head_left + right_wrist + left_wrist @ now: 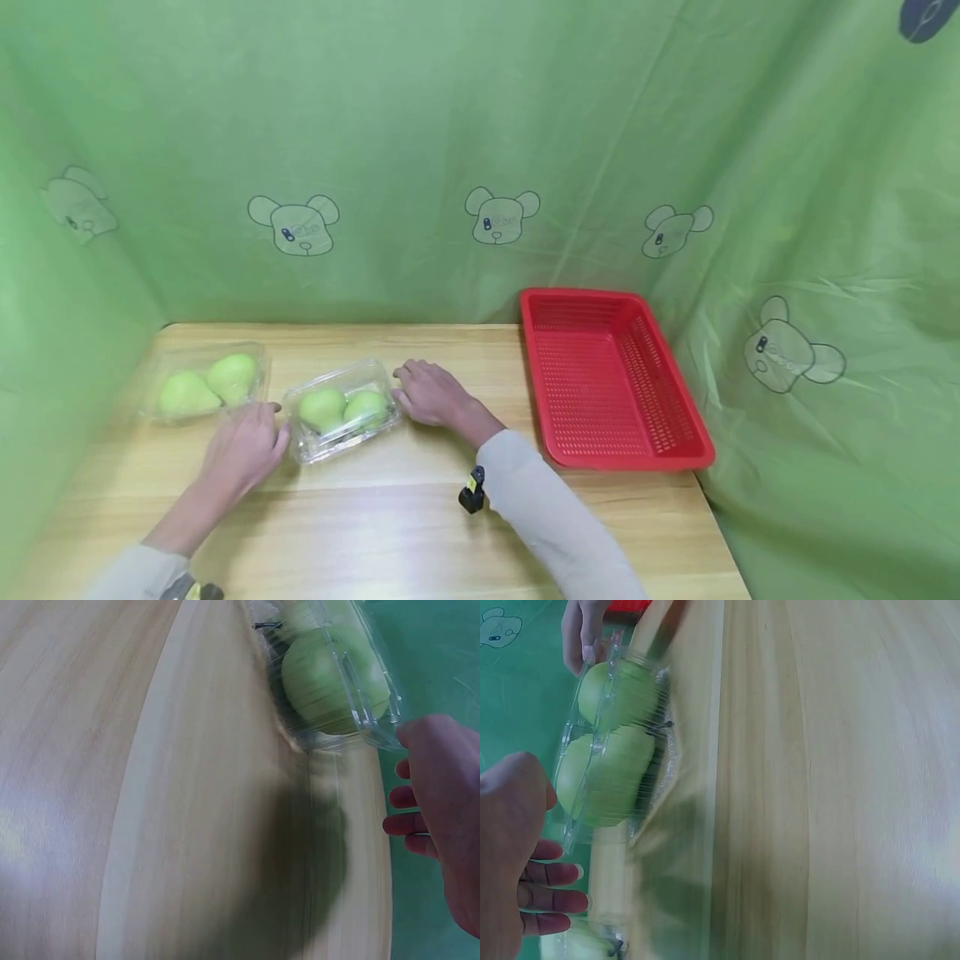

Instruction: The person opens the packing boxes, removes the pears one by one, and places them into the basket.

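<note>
A clear plastic clamshell box [341, 408] holding two green pears [322, 409] sits between the hands on the table. My right hand [431, 393] is at the box's right end. In the right wrist view its thumb meets the box's corner, the other fingers loosely bent. At the left end, my left hand [246, 446] lies beside the box with its fingers relaxed and apart from it in the left wrist view. Behind that hand is a second clear box [258, 357] with two more green pears [187, 394].
A red plastic basket [551, 450] with perforated sides stands on the right of the wood-grain table [375, 533]. Green curtain [420, 100] with printed bear heads hangs behind the table and along both sides.
</note>
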`<state>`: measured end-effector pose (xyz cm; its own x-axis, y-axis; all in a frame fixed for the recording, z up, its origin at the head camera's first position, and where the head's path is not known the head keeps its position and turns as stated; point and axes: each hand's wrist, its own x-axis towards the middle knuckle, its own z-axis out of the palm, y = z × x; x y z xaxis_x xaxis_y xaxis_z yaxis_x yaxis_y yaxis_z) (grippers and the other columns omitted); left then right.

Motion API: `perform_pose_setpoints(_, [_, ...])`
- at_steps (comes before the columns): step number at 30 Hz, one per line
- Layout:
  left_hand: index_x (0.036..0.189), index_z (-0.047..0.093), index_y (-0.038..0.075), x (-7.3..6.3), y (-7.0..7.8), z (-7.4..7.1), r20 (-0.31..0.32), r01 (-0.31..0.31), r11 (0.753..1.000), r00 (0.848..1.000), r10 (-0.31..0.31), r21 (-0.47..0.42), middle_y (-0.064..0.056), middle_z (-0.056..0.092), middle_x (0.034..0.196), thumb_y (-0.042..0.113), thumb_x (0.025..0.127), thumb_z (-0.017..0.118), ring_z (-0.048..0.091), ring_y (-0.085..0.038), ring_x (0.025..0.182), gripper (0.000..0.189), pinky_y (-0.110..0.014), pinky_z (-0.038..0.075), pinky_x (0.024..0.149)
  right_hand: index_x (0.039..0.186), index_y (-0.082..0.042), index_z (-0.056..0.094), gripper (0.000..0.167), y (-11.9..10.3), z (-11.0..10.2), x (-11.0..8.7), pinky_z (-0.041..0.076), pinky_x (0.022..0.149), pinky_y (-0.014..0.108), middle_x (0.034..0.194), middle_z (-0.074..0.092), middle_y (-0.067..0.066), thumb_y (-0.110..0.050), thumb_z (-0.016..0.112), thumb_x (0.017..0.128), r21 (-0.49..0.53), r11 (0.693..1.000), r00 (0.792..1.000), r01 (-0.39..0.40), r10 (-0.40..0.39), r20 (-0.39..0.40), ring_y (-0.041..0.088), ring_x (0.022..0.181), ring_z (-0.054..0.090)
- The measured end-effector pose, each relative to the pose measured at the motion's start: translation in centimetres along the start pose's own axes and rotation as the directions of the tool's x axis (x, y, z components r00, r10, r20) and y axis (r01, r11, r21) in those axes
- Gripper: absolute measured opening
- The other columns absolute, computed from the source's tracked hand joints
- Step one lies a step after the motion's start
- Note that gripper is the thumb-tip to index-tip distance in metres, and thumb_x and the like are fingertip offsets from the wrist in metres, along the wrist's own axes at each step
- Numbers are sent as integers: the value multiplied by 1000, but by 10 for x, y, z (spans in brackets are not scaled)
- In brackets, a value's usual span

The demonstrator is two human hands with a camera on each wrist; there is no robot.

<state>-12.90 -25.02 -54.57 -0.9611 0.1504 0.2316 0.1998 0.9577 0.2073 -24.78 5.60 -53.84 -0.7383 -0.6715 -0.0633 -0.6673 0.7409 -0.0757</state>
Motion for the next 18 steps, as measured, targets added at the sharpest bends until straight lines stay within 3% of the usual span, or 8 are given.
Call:
perform_pose_setpoints(2, [118, 62, -14, -1, 1, 3, -9, 8, 1000, 1000, -8, -9, -27, 70, 106, 24, 101, 55, 67, -43, 96, 42, -58, 54, 88, 144, -7, 56, 50, 0, 2, 1, 54, 105, 37, 134, 64, 10, -38, 36, 110, -4, 1000, 1000, -2, 2, 3, 23, 119, 63])
perform_pose_setpoints(5, [114, 63, -14, -2, 3, 7, -30, 22, 1000, 999, -22, -17, -26, 69, 99, 23, 101, 56, 66, -38, 85, 40, -49, 57, 74, 142, -6, 57, 49, -1, 4, 2, 55, 103, 36, 130, 65, 10, -35, 34, 110, -10, 1000, 1000, -1, 1, 5, 23, 116, 63])
perform_pose_setpoints(8, [112, 63, -13, -3, 5, 10, -32, 49, 998, 998, -50, -35, -24, 68, 94, 23, 101, 55, 61, -31, 76, 38, -42, 54, 64, 139, -7, 58, 48, -2, 7, 4, 55, 100, 35, 126, 65, 8, -32, 31, 110, -14, 1000, 1000, 10, -9, 5, 21, 113, 63])
perform_pose_setpoints(12, [111, 61, -13, -4, 8, 14, -35, 88, 994, 995, -90, -60, -25, 66, 93, 19, 101, 51, 57, -28, 72, 35, -39, 50, 61, 136, -7, 59, 47, -2, 11, 5, 55, 96, 32, 121, 65, 6, -30, 27, 110, -16, 1000, 1000, 24, -23, 17, 19, 108, 62])
perform_pose_setpoints(15, [102, 61, -11, -4, 9, 20, -72, 91, 993, 993, -96, -70, -22, 63, 85, 14, 100, 48, 52, -25, 66, 28, -33, 45, 55, 134, -7, 59, 46, -3, 13, 5, 55, 93, 31, 118, 65, 6, -30, 26, 111, -12, 1000, 999, 23, -23, 27, 18, 104, 61])
perform_pose_setpoints(18, [90, 59, -6, -6, 10, 27, -160, 43, 998, 986, -50, -46, -13, 54, 73, 10, 98, 49, 43, -20, 59, 20, -26, 35, 49, 134, -7, 58, 46, -4, 15, 5, 55, 93, 31, 117, 64, 6, -29, 26, 111, -4, 1000, 999, 29, -29, 35, 18, 104, 61])
